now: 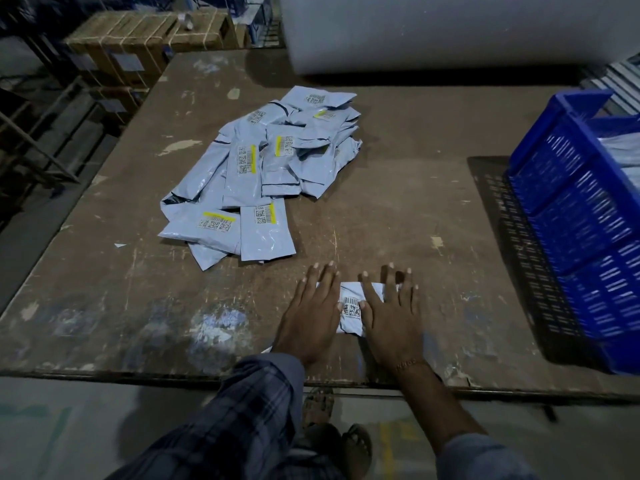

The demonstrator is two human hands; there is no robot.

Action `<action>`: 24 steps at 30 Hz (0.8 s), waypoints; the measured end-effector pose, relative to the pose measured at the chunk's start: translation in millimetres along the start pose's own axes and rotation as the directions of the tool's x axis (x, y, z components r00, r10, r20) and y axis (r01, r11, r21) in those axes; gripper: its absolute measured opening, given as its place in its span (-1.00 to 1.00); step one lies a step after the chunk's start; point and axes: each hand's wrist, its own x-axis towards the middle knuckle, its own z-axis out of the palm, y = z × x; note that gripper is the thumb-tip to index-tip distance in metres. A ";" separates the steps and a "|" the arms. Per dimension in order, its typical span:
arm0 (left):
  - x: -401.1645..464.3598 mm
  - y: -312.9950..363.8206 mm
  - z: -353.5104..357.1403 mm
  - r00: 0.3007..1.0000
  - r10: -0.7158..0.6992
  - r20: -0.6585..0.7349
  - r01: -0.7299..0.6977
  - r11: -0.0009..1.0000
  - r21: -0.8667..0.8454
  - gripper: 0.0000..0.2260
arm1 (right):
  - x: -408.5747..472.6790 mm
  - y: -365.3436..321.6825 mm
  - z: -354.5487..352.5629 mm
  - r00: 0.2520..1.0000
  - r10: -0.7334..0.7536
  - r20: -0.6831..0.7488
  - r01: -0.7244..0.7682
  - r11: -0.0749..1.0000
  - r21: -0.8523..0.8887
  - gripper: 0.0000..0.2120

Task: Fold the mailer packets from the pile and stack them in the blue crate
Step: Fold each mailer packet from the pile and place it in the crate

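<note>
A pale grey mailer packet (350,308) with a barcode label lies near the table's front edge. My left hand (311,313) presses flat on its left part and my right hand (393,317) presses flat on its right part, fingers straight and spread. Most of the packet is hidden under my hands. The pile of mailer packets (266,168) lies further back, left of centre. The blue crate (581,216) stands at the right edge of the table, with pale packets showing inside it at the far right.
The worn brown table (104,289) carries a dark perforated mat (519,254) under the crate. A large white roll (450,29) lies across the back. Cardboard boxes (138,39) and metal racks stand to the left beyond the table.
</note>
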 end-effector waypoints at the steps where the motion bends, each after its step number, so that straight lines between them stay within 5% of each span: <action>1: -0.9 5.2 0.8 1.000 0.003 -0.003 -0.003 0.999 0.041 -0.40 | 2.2 -0.2 2.3 1.000 0.008 -0.010 -0.008 1.000 0.009 -0.46; 13: 21.1 -26.2 -5.1 0.979 0.202 0.008 -0.202 0.976 0.080 -0.45 | 6.0 -0.4 -1.1 0.999 0.023 0.032 -0.024 0.999 0.034 -0.44; 24: 17.8 -31.3 5.1 0.997 -0.033 -0.071 0.006 0.936 -0.352 -0.36 | -7.8 10.3 -34.8 0.997 0.076 -0.027 -0.075 0.996 0.055 -0.60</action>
